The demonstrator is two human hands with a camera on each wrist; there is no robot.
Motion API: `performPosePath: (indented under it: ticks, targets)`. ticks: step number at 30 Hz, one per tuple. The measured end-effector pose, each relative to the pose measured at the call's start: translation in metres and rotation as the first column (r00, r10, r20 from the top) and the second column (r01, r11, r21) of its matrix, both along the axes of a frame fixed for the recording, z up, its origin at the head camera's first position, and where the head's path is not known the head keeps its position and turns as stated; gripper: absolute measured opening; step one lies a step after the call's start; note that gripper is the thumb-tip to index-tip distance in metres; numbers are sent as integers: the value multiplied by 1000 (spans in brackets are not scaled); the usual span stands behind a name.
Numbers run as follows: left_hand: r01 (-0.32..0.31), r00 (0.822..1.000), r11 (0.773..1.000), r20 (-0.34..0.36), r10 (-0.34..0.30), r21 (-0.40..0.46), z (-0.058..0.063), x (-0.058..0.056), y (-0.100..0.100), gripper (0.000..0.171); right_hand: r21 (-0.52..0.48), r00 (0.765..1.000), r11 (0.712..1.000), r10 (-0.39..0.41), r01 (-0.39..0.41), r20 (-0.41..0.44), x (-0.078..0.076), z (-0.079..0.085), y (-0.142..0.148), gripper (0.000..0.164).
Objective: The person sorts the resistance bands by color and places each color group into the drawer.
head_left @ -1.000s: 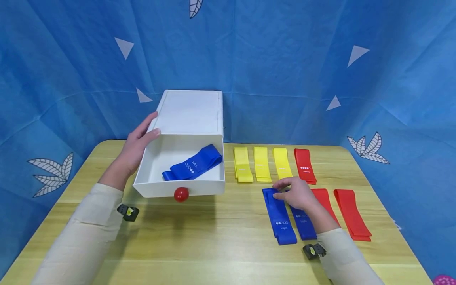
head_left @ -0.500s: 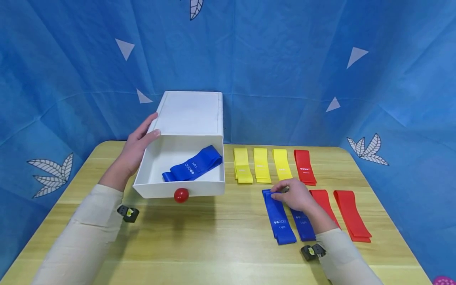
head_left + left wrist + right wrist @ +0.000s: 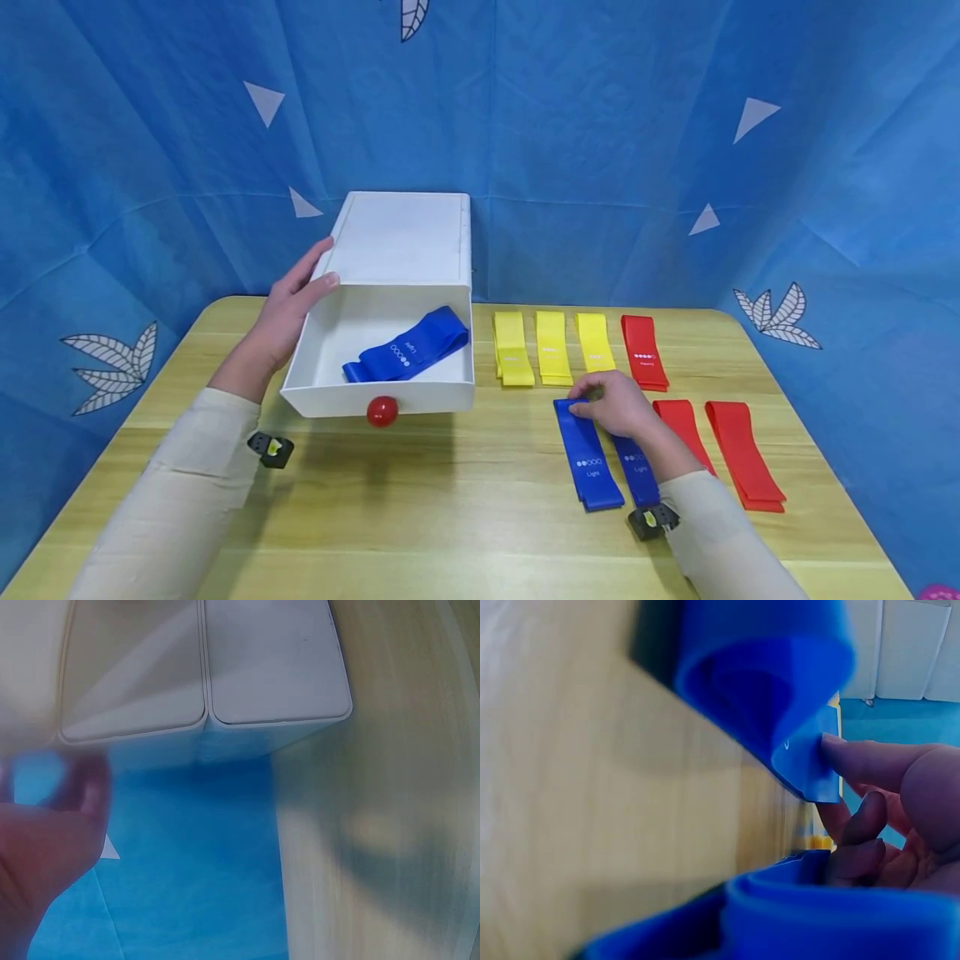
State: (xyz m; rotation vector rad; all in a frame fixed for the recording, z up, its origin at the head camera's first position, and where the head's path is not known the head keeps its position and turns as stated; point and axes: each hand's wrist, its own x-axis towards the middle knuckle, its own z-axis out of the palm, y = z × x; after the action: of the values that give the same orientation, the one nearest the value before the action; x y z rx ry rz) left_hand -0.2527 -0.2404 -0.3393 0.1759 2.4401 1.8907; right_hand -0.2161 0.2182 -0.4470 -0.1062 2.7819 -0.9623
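Note:
In the head view, my left hand (image 3: 288, 308) rests against the left side of the white drawer unit (image 3: 405, 237), thumb and index finger spread along its upper edge. The pulled-out drawer (image 3: 318, 354) has a red ball knob (image 3: 382, 411) and holds one folded blue resistance band (image 3: 408, 346). My right hand (image 3: 617, 407) pinches the far end of another blue resistance band (image 3: 588, 462). The right wrist view shows the thumb on this band (image 3: 810, 761), fingers behind it. Beside it lies one more blue resistance band (image 3: 636, 467), partly hidden by the right hand and wrist.
Three yellow bands (image 3: 552, 348) lie in a row at the back of the wooden table (image 3: 450, 517). A red band (image 3: 643, 352) ends that row, and two more red bands (image 3: 744, 454) lie nearer on the right. A blue cloth (image 3: 585, 150) hangs behind.
The pinched blue band has shifted slightly away from me and its near end has lifted a little, with my right hand moving only slightly. My left hand and the drawer stay put.

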Motion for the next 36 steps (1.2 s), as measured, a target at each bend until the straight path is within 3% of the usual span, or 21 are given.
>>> performPosePath:
  ticks: [7,11,24,36]
  targets:
    - [-1,1000,1000,1,1,10,0,1,0,66,33,1000,999,-6,5,18,-1,0,-2,22]
    - [-5,1000,1000,10,5,2,-1,1,0,66,50,999,999,-9,7,42,3,3,-4,17]
    - [0,1000,1000,-1,0,-11,0,2,1,66,23,1000,999,-25,25,-10,22,14,2,20]
    - [0,1000,1000,1,0,-8,-1,2,1,66,-101,993,993,-67,57,-95,34,44,4,14]
